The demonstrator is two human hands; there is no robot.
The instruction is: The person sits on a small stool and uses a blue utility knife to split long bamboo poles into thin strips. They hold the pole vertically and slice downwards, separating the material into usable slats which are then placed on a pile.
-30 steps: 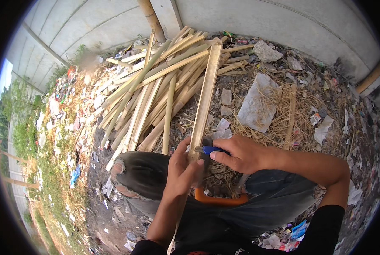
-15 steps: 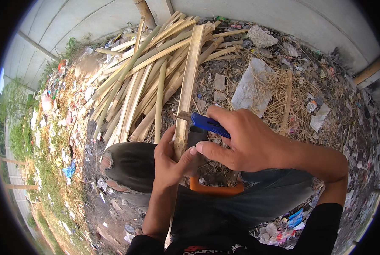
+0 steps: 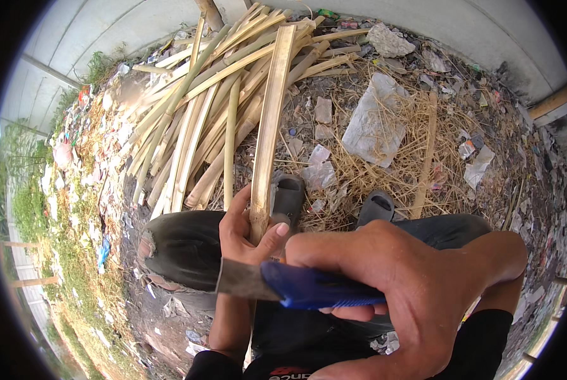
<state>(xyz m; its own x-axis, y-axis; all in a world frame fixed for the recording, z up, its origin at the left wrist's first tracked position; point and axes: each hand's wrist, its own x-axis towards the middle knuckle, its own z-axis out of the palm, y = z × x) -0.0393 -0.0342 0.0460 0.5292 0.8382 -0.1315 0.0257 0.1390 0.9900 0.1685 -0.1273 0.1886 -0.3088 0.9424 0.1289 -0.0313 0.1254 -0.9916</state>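
My left hand is closed round the near end of a split bamboo strip, its thumb on the right side. The strip points away from me, its pale hollow inner face up. In my right hand is a blue utility knife with its wide blade out to the left. The knife is raised close to the camera, apart from the strip, and its blade passes in front of my left wrist. My right palm hides part of my lap.
A heap of split bamboo strips lies ahead on the left, below a pale wall. Dry straw, a flat whitish slab and a rock lie right of it. Litter covers the ground. Dark sandals show beyond my knees.
My right hand has lifted the knife off the strip and drawn it back toward me. The strip, still in my left hand, has shifted slightly left.
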